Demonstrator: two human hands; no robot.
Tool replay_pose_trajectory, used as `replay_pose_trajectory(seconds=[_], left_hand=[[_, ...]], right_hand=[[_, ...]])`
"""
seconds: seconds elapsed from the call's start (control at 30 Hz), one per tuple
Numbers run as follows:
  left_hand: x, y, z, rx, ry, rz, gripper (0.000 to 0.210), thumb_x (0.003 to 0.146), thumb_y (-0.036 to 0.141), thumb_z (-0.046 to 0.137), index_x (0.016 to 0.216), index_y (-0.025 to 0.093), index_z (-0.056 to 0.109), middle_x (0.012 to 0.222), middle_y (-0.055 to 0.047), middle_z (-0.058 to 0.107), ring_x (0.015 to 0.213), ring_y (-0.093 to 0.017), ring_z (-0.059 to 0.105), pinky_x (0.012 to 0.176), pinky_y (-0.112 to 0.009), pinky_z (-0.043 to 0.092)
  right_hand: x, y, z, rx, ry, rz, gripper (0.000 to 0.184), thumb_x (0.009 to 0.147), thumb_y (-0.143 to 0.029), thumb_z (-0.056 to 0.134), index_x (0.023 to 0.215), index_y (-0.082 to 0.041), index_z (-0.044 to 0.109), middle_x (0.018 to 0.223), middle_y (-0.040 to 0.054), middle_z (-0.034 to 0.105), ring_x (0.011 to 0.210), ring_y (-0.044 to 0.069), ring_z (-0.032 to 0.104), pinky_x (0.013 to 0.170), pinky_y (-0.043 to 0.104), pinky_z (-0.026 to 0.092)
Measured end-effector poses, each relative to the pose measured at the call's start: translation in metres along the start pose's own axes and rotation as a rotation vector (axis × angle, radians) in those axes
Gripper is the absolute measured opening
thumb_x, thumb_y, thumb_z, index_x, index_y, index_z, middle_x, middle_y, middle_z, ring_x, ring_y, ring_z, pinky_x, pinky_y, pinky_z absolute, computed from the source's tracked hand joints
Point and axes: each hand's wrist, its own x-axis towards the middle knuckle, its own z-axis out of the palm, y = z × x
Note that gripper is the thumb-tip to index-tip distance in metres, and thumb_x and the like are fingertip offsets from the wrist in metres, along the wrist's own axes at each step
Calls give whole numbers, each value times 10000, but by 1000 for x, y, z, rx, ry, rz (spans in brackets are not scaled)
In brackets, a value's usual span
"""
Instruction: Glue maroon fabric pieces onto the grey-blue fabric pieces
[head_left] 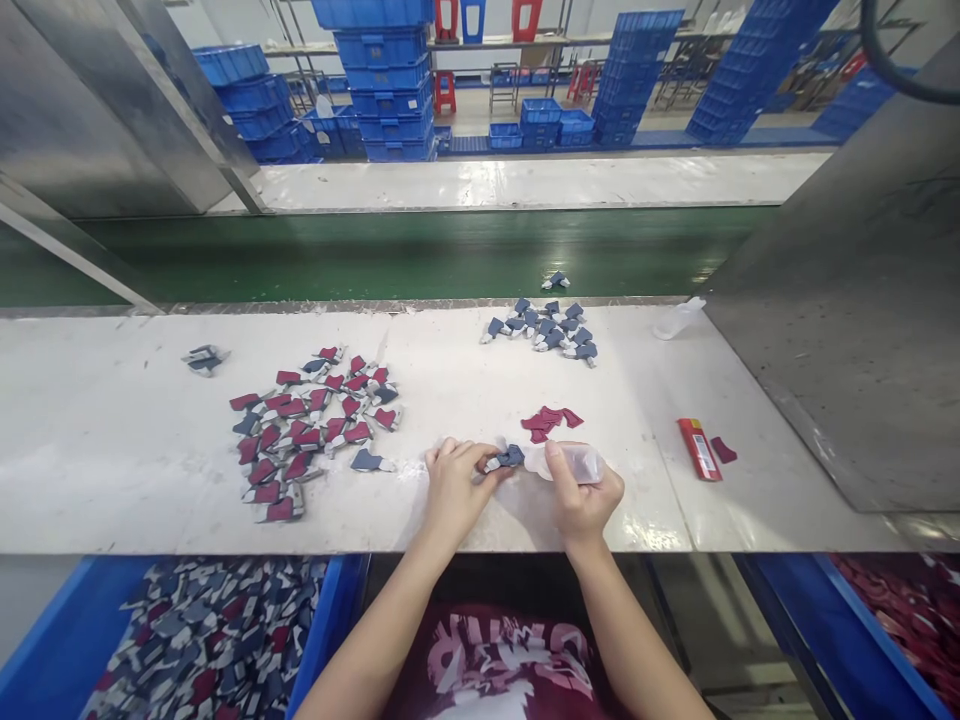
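Note:
My left hand point(459, 488) pinches a small blue-grey and white plastic part point(510, 457) just above the white table. In my right hand point(589, 500) is a clear squeeze bottle point(579, 464), lying sideways with its tip at the part. Behind them sits a little pile of flat dark-red pieces point(551, 422). To the left spreads a cluster of similar parts point(306, 432), many with a dark-red face. One blue-grey part point(369, 460) lies between that cluster and my left hand. Farther back is a group of blue-grey parts point(549, 328).
A red packet point(699, 449) and one dark-red piece point(724, 450) lie at right, below a clear bottle-like item point(679, 318). A green belt point(420, 255) runs behind the table point(450, 380). Blue bins point(337, 590) stand below the front edge. Metal panels point(862, 300) flank both sides.

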Motion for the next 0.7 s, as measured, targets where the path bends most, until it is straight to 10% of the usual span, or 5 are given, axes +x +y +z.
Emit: replay_pose_trajectory(seconds=[0.7], left_hand=[[0, 0, 0, -3, 5, 7, 181, 828, 410, 774, 961, 289, 749, 827, 10, 740, 886, -220, 575, 817, -381, 296]], right_hand=[[1, 2, 6, 9, -83, -24, 234, 837, -392, 706, 777, -170, 747, 717, 42, 744, 615, 193, 691, 586, 290, 542]])
